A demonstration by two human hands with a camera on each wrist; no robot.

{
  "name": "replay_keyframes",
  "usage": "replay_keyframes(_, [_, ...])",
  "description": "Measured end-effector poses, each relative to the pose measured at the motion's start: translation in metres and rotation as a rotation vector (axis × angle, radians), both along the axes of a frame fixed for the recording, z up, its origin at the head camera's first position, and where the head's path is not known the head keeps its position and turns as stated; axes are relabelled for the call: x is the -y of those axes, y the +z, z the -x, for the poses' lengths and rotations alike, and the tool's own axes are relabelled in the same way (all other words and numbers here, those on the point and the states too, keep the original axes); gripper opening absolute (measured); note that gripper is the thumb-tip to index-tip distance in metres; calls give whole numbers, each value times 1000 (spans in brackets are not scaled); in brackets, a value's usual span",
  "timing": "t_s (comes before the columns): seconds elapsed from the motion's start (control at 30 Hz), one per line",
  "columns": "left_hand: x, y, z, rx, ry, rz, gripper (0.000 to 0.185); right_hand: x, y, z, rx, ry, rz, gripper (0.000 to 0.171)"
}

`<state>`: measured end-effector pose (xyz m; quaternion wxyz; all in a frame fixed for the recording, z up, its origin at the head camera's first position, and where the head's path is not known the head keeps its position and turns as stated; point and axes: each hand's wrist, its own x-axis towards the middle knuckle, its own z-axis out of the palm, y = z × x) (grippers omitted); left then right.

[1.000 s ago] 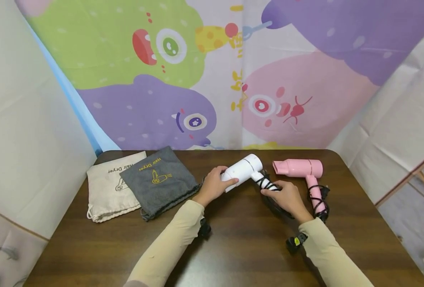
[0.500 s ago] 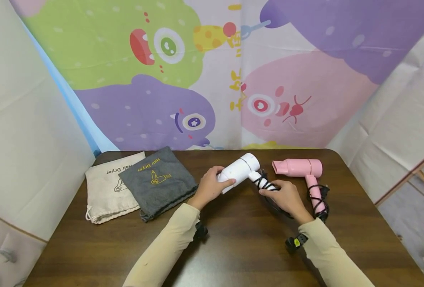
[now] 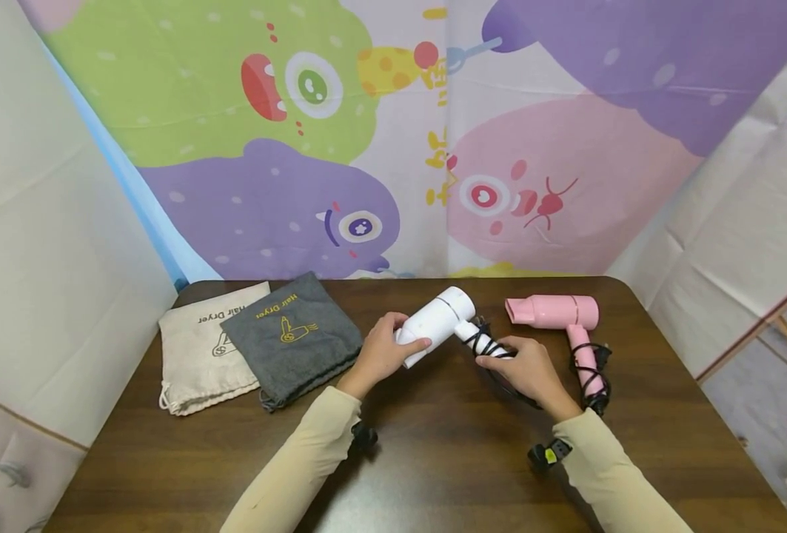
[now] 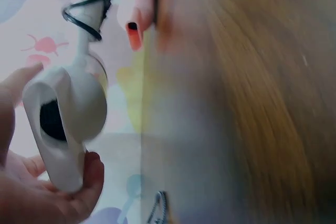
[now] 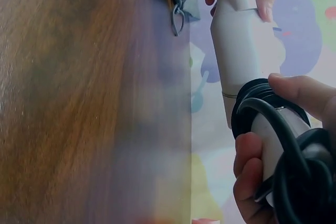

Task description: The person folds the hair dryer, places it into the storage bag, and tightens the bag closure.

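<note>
White hair dryer (image 3: 436,323) is held just above the far middle of the brown table (image 3: 433,459), its barrel slanting from near-left to far-right. The left hand (image 3: 380,352) grasps the nozzle end, fingers curled over the top and thumb under it; the left wrist view shows the open mouth of the nozzle (image 4: 52,121) cradled between thumb and palm. The right hand (image 3: 526,370) grips the folded handle, around which a black cord (image 3: 483,342) is wound in several turns, and the right wrist view shows the fingers (image 5: 249,182) wrapped round handle and cord together. Just right of this hand lies a pink hair dryer (image 3: 556,312) on the table, nozzle pointing left, its own dark cord coiled about its handle. To the left of the hands, a grey drawstring bag (image 3: 293,337) with a yellow dryer print lies partly over a cream bag (image 3: 196,348) printed the same way, both near the far-left corner. A cartoon-monster cloth (image 3: 366,148) hangs behind the table.
</note>
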<state>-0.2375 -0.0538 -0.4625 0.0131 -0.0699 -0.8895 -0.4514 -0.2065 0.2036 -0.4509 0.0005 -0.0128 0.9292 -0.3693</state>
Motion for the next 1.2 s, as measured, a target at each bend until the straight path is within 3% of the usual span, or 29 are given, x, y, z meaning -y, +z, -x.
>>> replay_keyframes(0.23, [8, 9, -10, 25, 22, -10, 62, 5, 6, -6, 15, 20, 19, 55])
replay_keyframes(0.47, [19, 9, -14, 11, 19, -84, 48, 10, 11, -11, -19, 56, 28, 52])
replay_keyframes(0.7, [23, 9, -14, 18, 36, -75, 41, 13, 11, -10, -25, 61, 47, 48])
replay_keyframes(1.2, [26, 20, -16, 56, -59, -77, 42, 14, 15, -16, -68, 94, 19, 46])
